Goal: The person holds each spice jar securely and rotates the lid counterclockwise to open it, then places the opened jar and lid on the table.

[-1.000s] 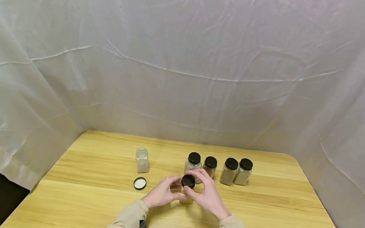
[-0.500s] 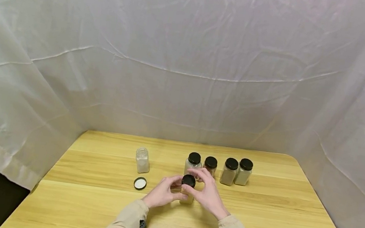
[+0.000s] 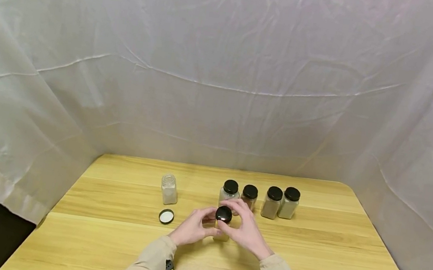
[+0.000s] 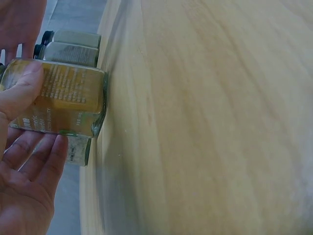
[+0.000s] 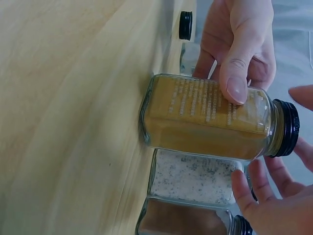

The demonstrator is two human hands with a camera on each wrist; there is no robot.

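A square glass jar of turmeric powder (image 5: 195, 117) stands on the wooden table in front of me, its label partly readable in the left wrist view. My left hand (image 3: 193, 230) grips the jar's body, thumb (image 5: 235, 88) flat on the label side and fingers behind. Over its black screw lid (image 3: 224, 214) my right hand (image 3: 246, 234) curves, thumb at the near edge and fingers at the far edge. The lid sits at the jar's neck. Directly behind stands a jar of speckled white contents (image 5: 193, 176), with a brown-filled jar (image 5: 181, 218) beside it.
At the left stands an uncapped jar (image 3: 169, 191) with pale contents, and a black lid (image 3: 166, 217) lies white side up in front of it. Two more black-lidded jars, one grey (image 3: 271, 207) and one paler (image 3: 288, 207), stand close together at the right. A pale curtain (image 3: 218, 121) surrounds the table.
The right thumb and fingers have shifted slightly back and forth around the lid, whose top now shows a bright reflection. The left hand and the other jars have kept their places.
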